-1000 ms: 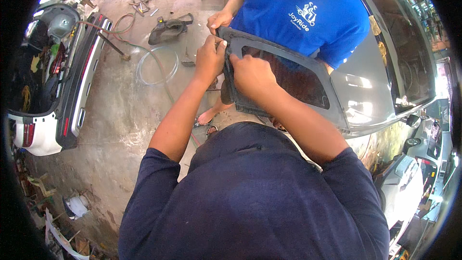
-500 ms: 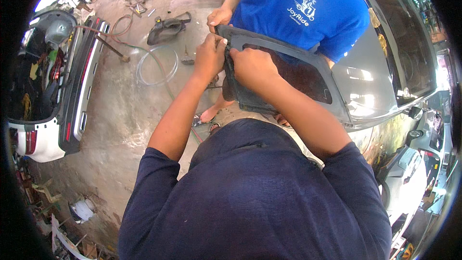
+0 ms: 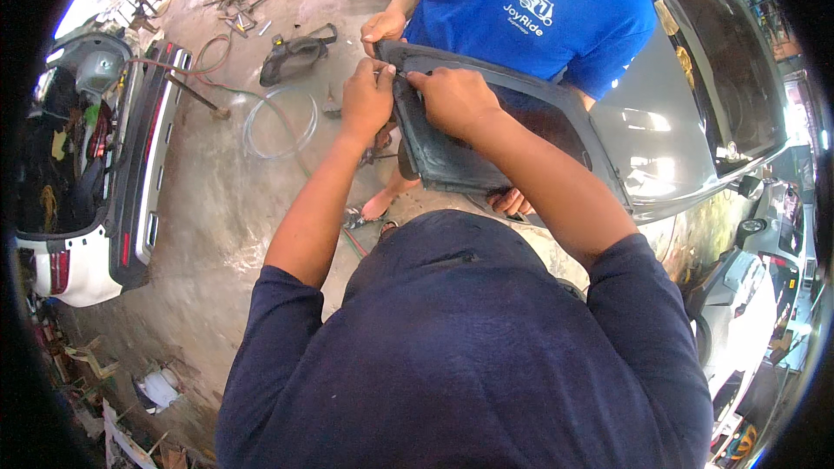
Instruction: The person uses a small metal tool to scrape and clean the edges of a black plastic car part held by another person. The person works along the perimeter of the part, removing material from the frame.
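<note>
In the head view, the framed window panel [image 3: 540, 122] is held toward 1 o'clock, its 10 o'clock corner apparently being worked by the left grip [image 3: 368, 95] and right grip [image 3: 456, 95], fingers curled; how tightly, or on what, cannot be told. Steady bracing by the co-worker's hand [image 3: 384, 29] seems called for.

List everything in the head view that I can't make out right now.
Head view: anything small between the bare left hand's fingertips; too small and blurred.

Head view: part of the dark-glazed window panel with a grey frame; the bare right forearm covers it.

Head view: the head of the co-worker in a blue short-sleeved shirt; cut off by the top edge.

Head view: the co-worker's lower torso; the panel hides it.
</note>
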The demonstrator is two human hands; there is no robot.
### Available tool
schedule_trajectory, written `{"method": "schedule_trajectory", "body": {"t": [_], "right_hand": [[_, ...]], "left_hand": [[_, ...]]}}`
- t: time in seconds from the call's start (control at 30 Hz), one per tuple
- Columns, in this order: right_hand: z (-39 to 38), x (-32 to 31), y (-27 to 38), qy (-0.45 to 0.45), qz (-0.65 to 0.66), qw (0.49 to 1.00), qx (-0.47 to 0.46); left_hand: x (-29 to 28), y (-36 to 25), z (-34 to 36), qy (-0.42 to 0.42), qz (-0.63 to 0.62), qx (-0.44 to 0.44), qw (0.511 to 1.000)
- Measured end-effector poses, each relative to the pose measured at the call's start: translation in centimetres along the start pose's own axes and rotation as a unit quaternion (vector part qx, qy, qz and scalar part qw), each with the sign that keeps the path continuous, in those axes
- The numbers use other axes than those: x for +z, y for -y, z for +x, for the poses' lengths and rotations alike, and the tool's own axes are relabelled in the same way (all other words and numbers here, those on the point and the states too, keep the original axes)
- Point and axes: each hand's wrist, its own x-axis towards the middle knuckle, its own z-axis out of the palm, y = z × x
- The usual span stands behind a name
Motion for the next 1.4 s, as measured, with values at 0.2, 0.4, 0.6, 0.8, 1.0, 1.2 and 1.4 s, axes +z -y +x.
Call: {"method": "schedule_trajectory", "body": {"t": [0.2, 0.4, 0.6, 0.8, 1.0, 1.2, 1.4], "right_hand": [[-2.8, -0.1, -1.4, 0.023, 0.041, 0.999, -0.012], [-6.6, 1.7, -5.8, -0.029, 0.433, 0.892, 0.125], [-12.0, 0.9, -8.1, 0.016, 0.544, 0.827, 0.140], [-15.6, 2.3, -11.5, 0.007, 0.597, 0.777, 0.197], [-13.0, 2.3, -8.5, -0.016, 0.631, 0.758, 0.162], [-5.0, 0.3, -2.8, -0.008, 0.566, 0.813, 0.138], [1.2, 1.7, 0.3, -0.054, 0.487, 0.848, 0.200]], "left_hand": [[-1.1, -0.2, -0.2, 0.034, -0.005, -0.005, 0.999], [-2.8, -3.1, 1.1, 0.049, 0.115, 0.095, 0.988], [-5.0, -4.4, 4.2, 0.151, 0.354, 0.139, 0.912], [-5.1, -4.8, 4.8, 0.158, 0.337, 0.253, 0.893], [-6.2, -3.8, 3.7, 0.099, 0.336, 0.313, 0.883], [-7.7, -3.4, 8.3, 0.244, 0.293, 0.319, 0.868], [-8.0, -3.9, 8.6, 0.325, 0.272, 0.286, 0.859]]}}
